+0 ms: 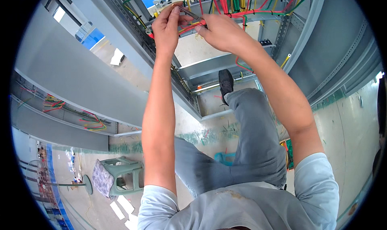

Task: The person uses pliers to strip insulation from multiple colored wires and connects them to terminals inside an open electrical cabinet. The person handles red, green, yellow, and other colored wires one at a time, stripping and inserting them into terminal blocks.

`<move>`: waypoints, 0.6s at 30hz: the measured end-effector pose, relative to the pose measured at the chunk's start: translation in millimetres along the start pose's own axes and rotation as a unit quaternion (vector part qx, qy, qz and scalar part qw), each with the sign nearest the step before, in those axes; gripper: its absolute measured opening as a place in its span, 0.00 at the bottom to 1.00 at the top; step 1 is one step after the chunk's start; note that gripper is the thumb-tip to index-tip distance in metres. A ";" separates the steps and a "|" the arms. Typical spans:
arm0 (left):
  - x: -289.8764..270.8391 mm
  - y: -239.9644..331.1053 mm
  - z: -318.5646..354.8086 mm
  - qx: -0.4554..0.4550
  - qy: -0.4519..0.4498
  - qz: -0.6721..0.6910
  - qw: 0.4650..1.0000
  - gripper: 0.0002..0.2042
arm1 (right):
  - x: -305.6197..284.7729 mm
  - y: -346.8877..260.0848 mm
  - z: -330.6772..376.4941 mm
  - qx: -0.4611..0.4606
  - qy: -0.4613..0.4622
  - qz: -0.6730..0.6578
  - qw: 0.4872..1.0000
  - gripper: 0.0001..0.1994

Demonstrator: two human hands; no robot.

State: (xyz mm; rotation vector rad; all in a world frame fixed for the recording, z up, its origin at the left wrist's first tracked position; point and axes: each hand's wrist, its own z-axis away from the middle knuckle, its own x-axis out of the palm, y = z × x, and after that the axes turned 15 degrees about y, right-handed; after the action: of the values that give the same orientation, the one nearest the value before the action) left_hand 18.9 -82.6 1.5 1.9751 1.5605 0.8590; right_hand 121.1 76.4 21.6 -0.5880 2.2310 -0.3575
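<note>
Both my arms reach forward into an open grey metal cabinet frame (209, 70). My left hand (166, 27) is closed in a pinch near the upper left of the opening; what sits between its fingertips is too small to name. My right hand (222, 31) is closed around a slim dark metal tool (189, 13) with red at its held end. The tool's tip points up and left, meeting the left fingertips. Red and yellow wires (189, 28) pass just below the tool. The tool's exact kind is hidden by my fingers.
Bundled red, green and yellow wires (236, 2) hang beyond my hands. My shoe (226, 81) rests inside the cabinet base. A wired panel (54, 105) lies at left. A green stool (121, 175) with a patterned cushion stands behind left, near white papers (125, 204). Wire scraps litter the floor.
</note>
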 end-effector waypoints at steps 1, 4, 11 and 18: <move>-1.0 2.1 0.4 -0.001 -0.001 -0.007 1.000 0.16 | -1.8 -3.4 1.0 -0.001 0.011 0.027 1.000 0.17; -0.4 3.5 0.0 -0.004 -0.008 -0.008 1.000 0.16 | -3.1 -10.4 -1.9 -0.004 0.041 0.092 0.995 0.13; -1.8 3.1 3.1 -0.007 -0.005 -0.004 1.000 0.16 | 3.7 -18.0 0.1 -0.056 0.117 0.137 0.982 0.13; -2.6 0.0 -2.1 0.005 -0.015 0.000 1.000 0.16 | 4.3 -19.7 3.3 -0.070 0.144 0.155 0.975 0.13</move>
State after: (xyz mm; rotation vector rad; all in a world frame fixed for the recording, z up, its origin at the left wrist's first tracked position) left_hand 17.0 -85.1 2.4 1.9864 1.5491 0.8194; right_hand 127.0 57.1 25.2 -0.2611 2.5956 -0.1302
